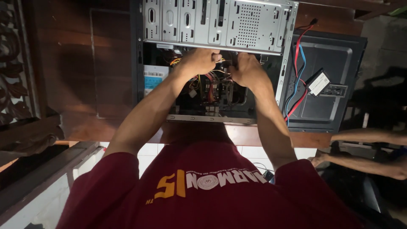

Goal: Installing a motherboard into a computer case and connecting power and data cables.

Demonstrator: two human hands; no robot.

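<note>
- Near: maroon shirt filling the lower view, both forearms reaching away into the opened desktop computer case lying on the wooden table.
- At right, another person's bare limbs near the table edge, apart from the work.
- Left hand curled down into the cable bundle of yellow, red and black wires; fingers bent and close together, fingertips hidden, so cannot tell whether pinching a wire or a plug.
- Right hand just beside it, closed like a fist over the same bundle; grasp hidden by the knuckles.
- Risks, judged: pulling on wires instead of a plug could tear a lead; knuckles close under the sharp steel drive cage could get scraped.
- Farther right: detached side panel carrying a small drive on red and blue cables, liable to snag.
</note>
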